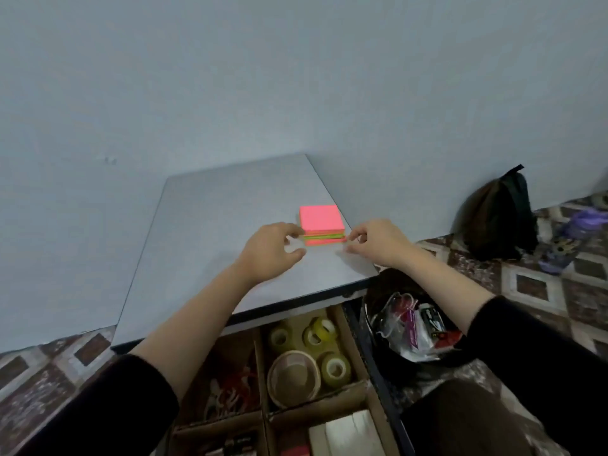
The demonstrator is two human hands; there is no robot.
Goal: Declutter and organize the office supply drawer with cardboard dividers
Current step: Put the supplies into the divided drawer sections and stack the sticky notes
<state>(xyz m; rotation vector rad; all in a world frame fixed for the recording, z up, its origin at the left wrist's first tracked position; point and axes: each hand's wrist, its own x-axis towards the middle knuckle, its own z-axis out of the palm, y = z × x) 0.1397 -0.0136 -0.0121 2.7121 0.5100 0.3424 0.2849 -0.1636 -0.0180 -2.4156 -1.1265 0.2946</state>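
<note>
At frame centre a pink sticky-note pad (322, 220) lies on the bench (214, 225); left hand (269, 255) and right hand (378, 245) flank it, curled fingers (295, 230) touching its sides; whether they grip it I cannot tell

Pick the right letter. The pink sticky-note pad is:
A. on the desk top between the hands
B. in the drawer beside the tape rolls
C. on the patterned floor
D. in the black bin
A: the pink sticky-note pad lies on the desk top, with the left hand at its left edge and the right hand at its right.
</note>
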